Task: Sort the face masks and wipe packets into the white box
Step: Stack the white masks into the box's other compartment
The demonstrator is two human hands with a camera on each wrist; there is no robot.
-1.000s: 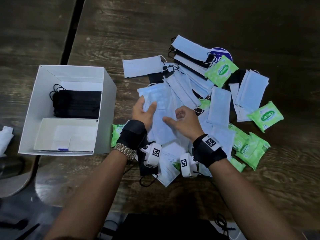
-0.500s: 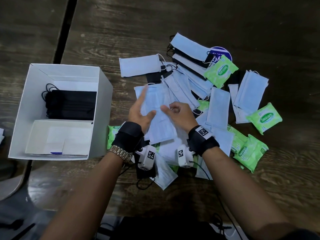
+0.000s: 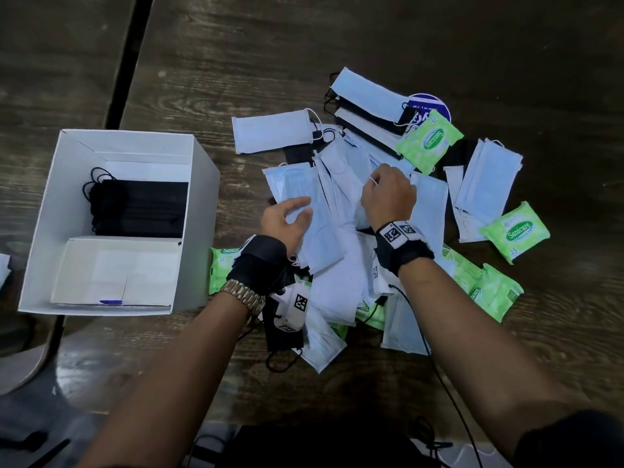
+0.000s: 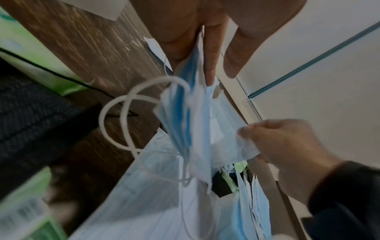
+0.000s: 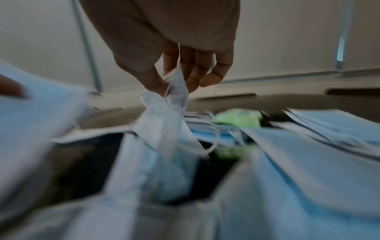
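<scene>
Fingers (image 5: 158, 81) of the right hand (image 3: 388, 194) are pinching one light blue face mask (image 5: 164, 123) by its edge, lifting it off the heap, while the left hand (image 3: 283, 221) is gripping a small stack of blue masks (image 4: 185, 123). Left of both hands, the white box (image 3: 199, 211) is holding only black masks (image 3: 138, 207) in its far compartment; its near compartment looks bare. Most blue masks and every green wipe packet (image 3: 515, 231) are lying around the fingers on the tabletop (image 3: 337, 38), so sorting seems early.
</scene>
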